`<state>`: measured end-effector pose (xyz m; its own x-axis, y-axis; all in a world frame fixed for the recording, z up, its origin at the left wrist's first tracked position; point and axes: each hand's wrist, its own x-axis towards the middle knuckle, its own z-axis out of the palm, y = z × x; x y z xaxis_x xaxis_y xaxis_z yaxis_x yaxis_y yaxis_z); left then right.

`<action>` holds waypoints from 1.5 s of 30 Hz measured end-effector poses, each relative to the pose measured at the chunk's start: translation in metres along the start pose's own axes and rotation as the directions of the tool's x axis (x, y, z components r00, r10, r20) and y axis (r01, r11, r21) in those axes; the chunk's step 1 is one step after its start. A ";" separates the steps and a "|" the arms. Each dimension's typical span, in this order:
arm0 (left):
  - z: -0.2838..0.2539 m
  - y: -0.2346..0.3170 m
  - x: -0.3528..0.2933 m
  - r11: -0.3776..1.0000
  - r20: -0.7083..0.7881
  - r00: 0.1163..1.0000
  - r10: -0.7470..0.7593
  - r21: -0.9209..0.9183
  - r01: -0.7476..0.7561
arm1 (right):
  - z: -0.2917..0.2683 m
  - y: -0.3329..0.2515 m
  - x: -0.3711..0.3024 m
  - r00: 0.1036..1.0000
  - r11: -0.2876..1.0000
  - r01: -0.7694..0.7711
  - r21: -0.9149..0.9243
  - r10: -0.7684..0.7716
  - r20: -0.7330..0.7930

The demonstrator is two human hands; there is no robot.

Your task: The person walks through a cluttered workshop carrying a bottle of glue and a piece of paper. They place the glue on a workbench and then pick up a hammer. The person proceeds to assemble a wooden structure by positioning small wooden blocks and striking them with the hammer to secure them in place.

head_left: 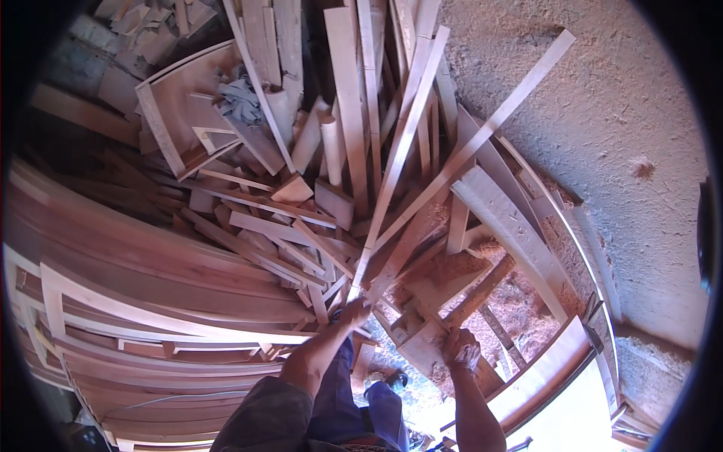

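Observation:
My left hand (pixel 357 306) is closed around the lower end of a long, thin wooden strip (pixel 403 151). That strip slants up and away, leaning among other lengths of wood. To the right, my right hand (pixel 461 349) has its fingers curled beside a pale wooden block (pixel 423 348). Whatever it grips is hard to make out. Just beyond it lies a dusty wooden bar (pixel 482 292), with reddish sawdust (pixel 520 301) around it.
Upright boards and offcuts (pixel 263 226) crowd the area ahead. Stacked curved wooden frames (pixel 151 301) fill the left. A thick plank (pixel 512 237) leans near the rough wall (pixel 595 128) on the right. Another long strip (pixel 520 94) juts toward that wall.

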<state>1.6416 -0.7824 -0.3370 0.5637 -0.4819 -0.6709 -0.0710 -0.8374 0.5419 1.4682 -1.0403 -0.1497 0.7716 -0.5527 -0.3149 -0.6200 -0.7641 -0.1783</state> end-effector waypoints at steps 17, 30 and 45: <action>-0.217 0.220 0.261 0.939 -0.617 0.767 0.176 -0.127 -0.318 | -0.011 -0.004 0.005 0.989 0.987 0.000 0.161 0.023 -0.146; -0.173 0.311 0.318 0.738 -0.755 0.591 0.284 -0.221 -0.637 | -0.025 -0.011 0.013 0.986 0.988 0.000 0.156 0.026 -0.165; -0.189 0.340 0.400 0.646 -0.393 0.887 0.245 -0.616 -0.451 | -0.018 -0.002 0.011 0.988 0.973 0.012 0.230 0.025 -0.155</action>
<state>1.9989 -1.2114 -0.3255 0.8055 -0.5308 -0.2635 0.2068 -0.1650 0.9644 1.4810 -1.0508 -0.1363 0.7689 -0.6162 -0.1706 -0.6267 -0.6734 -0.3921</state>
